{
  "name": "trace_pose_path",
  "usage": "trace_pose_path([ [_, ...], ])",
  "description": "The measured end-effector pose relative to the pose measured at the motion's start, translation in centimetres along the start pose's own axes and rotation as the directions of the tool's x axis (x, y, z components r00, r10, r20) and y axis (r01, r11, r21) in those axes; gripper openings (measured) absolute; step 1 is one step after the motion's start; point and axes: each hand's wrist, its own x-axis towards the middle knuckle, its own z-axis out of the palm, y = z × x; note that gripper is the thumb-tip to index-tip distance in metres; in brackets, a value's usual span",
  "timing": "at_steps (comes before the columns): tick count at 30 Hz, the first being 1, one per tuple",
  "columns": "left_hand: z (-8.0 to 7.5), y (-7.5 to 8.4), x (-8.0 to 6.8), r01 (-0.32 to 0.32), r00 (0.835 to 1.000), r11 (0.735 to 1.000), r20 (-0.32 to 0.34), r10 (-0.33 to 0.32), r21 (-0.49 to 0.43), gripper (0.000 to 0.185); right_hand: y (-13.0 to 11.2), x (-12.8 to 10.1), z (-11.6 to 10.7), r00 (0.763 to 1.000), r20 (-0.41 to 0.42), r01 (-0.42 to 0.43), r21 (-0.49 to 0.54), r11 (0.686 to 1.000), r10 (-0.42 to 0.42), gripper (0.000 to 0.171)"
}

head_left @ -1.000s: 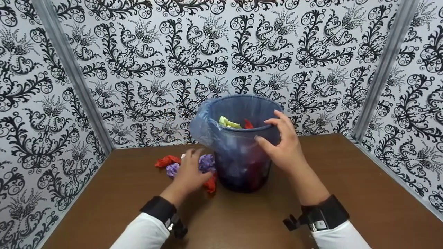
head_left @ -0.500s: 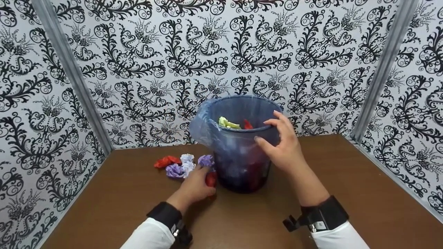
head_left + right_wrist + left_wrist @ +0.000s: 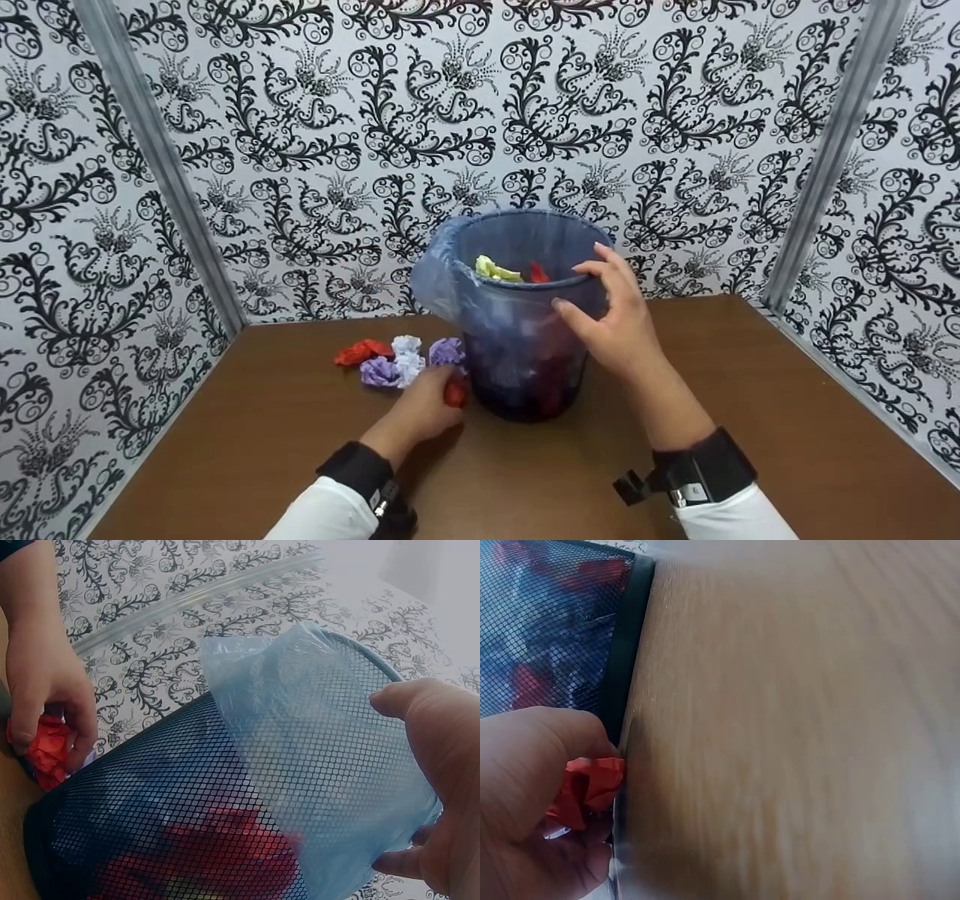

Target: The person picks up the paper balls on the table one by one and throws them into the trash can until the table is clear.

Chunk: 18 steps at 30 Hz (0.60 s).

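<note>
A dark mesh wastebasket (image 3: 517,352) stands upright on the table, lined with a translucent blue plastic bag (image 3: 435,277) folded over its rim. Inside it, yellow-green crumpled paper (image 3: 496,268) and red crumpled paper (image 3: 538,273) show near the top. At the basket's lower left, my left hand (image 3: 424,409) pinches a red crumpled paper ball (image 3: 589,791) between thumb and fingers, down at table level. My right hand (image 3: 619,322) grips the basket's right rim, thumb outside and fingertips over the edge; the right wrist view shows the same hand (image 3: 442,772) at the bagged rim.
Left of the basket lie more crumpled papers: a red one (image 3: 361,352), a purple one (image 3: 379,372), white ones (image 3: 409,361) and another purple one (image 3: 448,351) close against the basket. Patterned walls (image 3: 337,150) enclose the brown table (image 3: 262,420) at the back and sides.
My left hand has come down from over the papers toward the front and now holds the red paper ball. The right hand stays on the rim.
</note>
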Motion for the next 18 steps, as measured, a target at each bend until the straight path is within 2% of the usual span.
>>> trace_pose_path([
  [4, -0.1, -0.3, 0.0, -0.002, 1.0, 0.999, -0.008, 0.002, -0.047, 0.038, 0.0, 0.0, 0.0, 1.0, 0.003, -0.004, 0.0, 1.0, 0.004, 0.046],
  [11, -1.4, -0.3, 0.0, 0.016, 0.993, 0.997, -0.113, -0.025, -0.079, 0.037, 0.0, 0.0, 0.1, 1.0, 0.004, -0.003, 0.004, 1.0, 0.003, 0.047],
  [14, -2.3, -0.2, 0.2, 0.04, 0.986, 0.993, -0.156, -0.057, -0.112, 0.038, 0.1, 0.0, 0.0, 1.0, 0.005, -0.004, -0.002, 1.0, 0.004, 0.047],
  [18, -3.6, -0.1, 0.3, 0.072, 0.968, 0.985, -0.228, -0.107, -0.156, 0.041, 0.0, 0.0, 0.0, 1.0, 0.003, 0.001, -0.007, 1.0, -0.001, 0.047],
])
